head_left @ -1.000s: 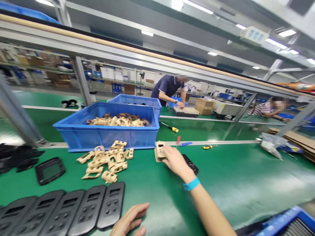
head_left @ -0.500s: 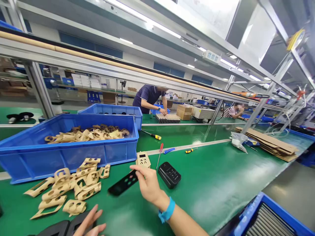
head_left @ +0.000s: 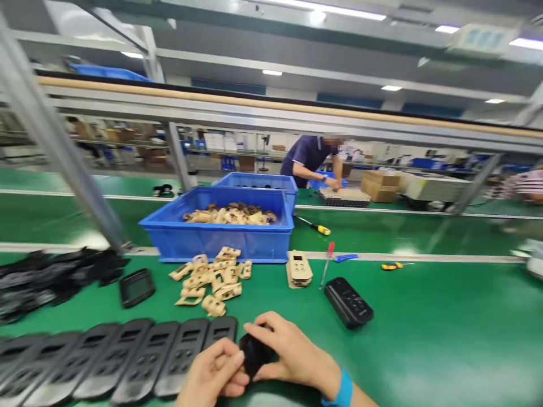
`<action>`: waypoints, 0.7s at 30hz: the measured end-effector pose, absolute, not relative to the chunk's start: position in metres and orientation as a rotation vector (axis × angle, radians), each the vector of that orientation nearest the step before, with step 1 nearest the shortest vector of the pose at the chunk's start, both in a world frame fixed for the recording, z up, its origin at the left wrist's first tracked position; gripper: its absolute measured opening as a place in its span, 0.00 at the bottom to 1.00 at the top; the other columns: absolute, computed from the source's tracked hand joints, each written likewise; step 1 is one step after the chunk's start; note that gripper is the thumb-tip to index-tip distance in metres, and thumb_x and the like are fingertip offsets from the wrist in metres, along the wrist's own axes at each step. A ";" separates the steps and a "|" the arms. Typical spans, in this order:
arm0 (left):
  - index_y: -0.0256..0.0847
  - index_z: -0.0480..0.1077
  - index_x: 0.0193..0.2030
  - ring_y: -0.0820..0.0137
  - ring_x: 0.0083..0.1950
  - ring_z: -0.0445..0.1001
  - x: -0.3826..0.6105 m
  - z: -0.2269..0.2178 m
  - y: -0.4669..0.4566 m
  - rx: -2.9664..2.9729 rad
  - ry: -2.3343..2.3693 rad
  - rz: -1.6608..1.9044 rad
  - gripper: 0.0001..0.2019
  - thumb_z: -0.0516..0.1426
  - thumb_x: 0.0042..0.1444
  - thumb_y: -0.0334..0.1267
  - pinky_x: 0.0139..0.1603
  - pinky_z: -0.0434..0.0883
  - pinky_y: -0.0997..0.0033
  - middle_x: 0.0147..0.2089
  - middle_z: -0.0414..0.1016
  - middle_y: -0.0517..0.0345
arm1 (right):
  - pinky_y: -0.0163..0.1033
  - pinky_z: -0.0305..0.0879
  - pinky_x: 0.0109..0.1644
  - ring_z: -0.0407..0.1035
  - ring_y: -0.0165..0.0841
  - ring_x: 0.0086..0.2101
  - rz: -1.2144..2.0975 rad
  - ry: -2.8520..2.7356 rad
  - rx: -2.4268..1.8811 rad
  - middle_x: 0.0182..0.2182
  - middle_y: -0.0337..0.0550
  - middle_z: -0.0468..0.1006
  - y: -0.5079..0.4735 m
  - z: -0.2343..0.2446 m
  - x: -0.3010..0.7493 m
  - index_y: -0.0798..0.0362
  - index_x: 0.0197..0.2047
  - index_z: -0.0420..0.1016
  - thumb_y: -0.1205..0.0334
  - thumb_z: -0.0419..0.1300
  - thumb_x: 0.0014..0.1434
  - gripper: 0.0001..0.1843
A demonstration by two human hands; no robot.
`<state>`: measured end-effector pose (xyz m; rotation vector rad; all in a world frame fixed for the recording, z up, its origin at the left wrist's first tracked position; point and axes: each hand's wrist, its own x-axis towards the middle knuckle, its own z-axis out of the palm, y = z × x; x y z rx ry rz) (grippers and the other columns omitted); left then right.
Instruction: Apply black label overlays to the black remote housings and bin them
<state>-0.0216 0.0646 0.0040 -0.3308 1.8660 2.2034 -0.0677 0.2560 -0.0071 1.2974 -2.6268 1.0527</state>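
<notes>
Close in front of me, a black plastic piece (head_left: 255, 353) is held between both hands. My right hand (head_left: 294, 351) curls round its right side, with the thumb below and the fingers over the top. At its left edge, my left hand (head_left: 214, 373) pinches it between thumb and bent fingers. The hands cover much of the piece, so its full shape is hidden. Just left of them lies a slanting row of black casings (head_left: 139, 362) with window slots and button holes. A black box with buttons (head_left: 348, 302) rests on the table to the right.
Curled beige liners (head_left: 212, 280) lie loose before a blue bin (head_left: 220, 243) holding more. Beside it are a stack of flat beige plates (head_left: 299, 268), a red screwdriver (head_left: 326, 265) and yellow screwdrivers (head_left: 392, 265). Dark pieces (head_left: 51, 282) pile up left. A co-worker (head_left: 311, 155) works across.
The view has swung left, showing more of the casing row. The right hand, earlier holding a flat black panel with holes out over the table, has come back beside the left, which has closed.
</notes>
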 end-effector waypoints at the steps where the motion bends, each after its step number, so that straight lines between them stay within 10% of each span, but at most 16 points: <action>1: 0.37 0.67 0.24 0.79 0.20 0.70 -0.021 0.004 0.066 -0.314 1.791 2.233 0.25 0.70 0.35 0.55 0.21 0.67 0.85 0.18 0.72 0.63 | 0.41 0.66 0.51 0.66 0.39 0.46 1.194 -2.648 1.294 0.52 0.51 0.68 0.254 -0.008 -0.065 0.49 0.65 0.60 0.47 0.69 0.51 0.42; 11: 0.38 0.64 0.30 0.87 0.19 0.64 -0.014 -0.005 0.060 -0.399 1.195 2.500 0.20 0.70 0.44 0.43 0.19 0.64 0.90 0.31 0.74 0.63 | 0.43 0.70 0.42 0.70 0.44 0.42 2.548 -1.779 0.395 0.45 0.49 0.73 0.270 -0.005 -0.067 0.45 0.51 0.73 0.33 0.70 0.36 0.41; 17: 0.38 0.73 0.35 0.68 0.41 0.78 -0.042 -0.007 0.042 -0.228 1.952 2.449 0.12 0.67 0.47 0.41 0.43 0.75 0.73 0.39 0.78 0.51 | 0.49 0.67 0.52 0.66 0.49 0.53 2.886 -1.687 0.388 0.57 0.52 0.71 0.288 -0.010 -0.075 0.45 0.54 0.75 0.36 0.70 0.40 0.40; 21: 0.41 0.74 0.42 0.57 0.59 0.67 -0.075 0.013 0.040 0.102 3.035 1.960 0.10 0.61 0.51 0.37 0.61 0.64 0.55 0.53 0.71 0.47 | 0.49 0.61 0.58 0.68 0.46 0.53 3.170 -1.672 0.718 0.54 0.51 0.74 0.269 -0.020 -0.063 0.47 0.57 0.73 0.38 0.68 0.47 0.36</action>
